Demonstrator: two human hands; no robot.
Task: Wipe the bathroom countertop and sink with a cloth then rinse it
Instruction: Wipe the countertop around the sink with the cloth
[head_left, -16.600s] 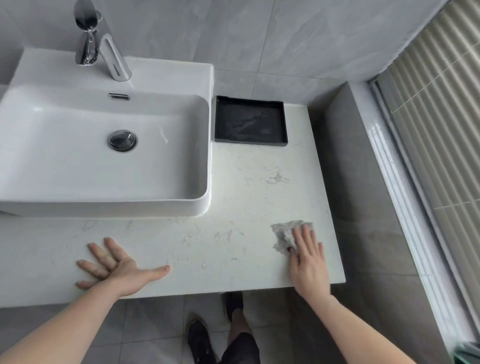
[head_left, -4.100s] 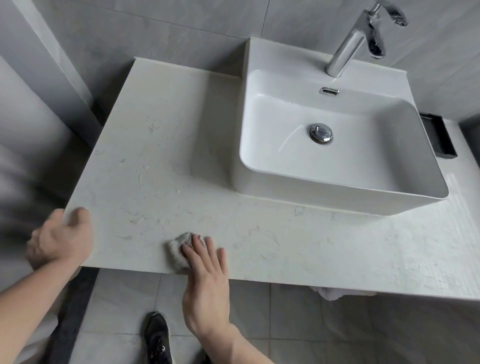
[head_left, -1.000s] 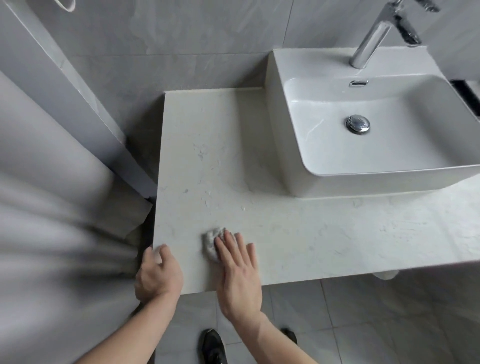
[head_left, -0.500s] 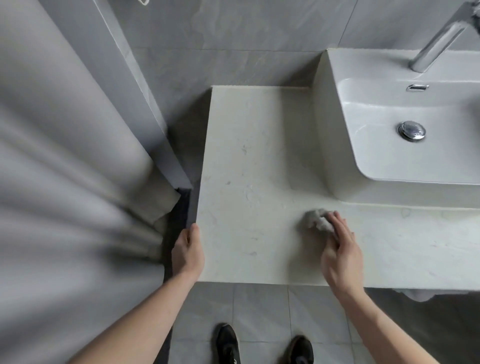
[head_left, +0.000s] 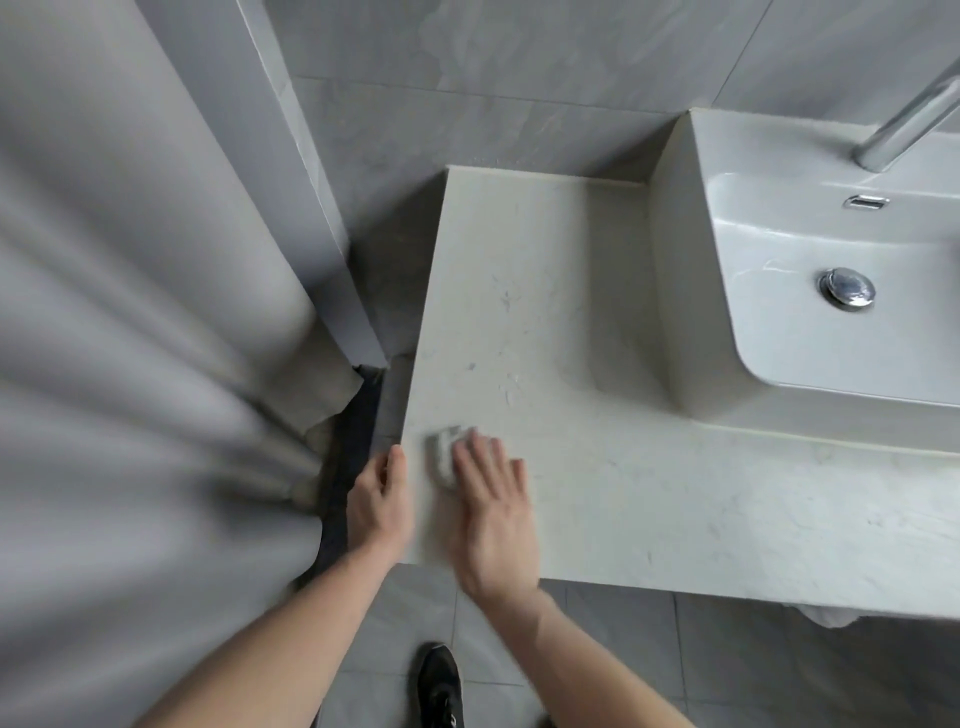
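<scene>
Here, right hand (head_left: 491, 514) flat, fingers straight, pressing cloth (head_left: 442, 457) on countertop (head_left: 597, 467), left hand (head_left: 382, 501) apparently curled on edge.

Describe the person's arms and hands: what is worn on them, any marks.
Both forearms are bare up to the picture's lower edge, with no sleeves in view. The left hand and right hand wear no gloves. No watch, ring or bracelet shows, though the right hand is motion-blurred, so small details cannot be told.

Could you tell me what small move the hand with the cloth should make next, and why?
Probably sweep the cloth away from the body, toward the wall: the right hand presses it flat at the countertop's near left corner, and faint specks lie on the strip beyond it.
</scene>
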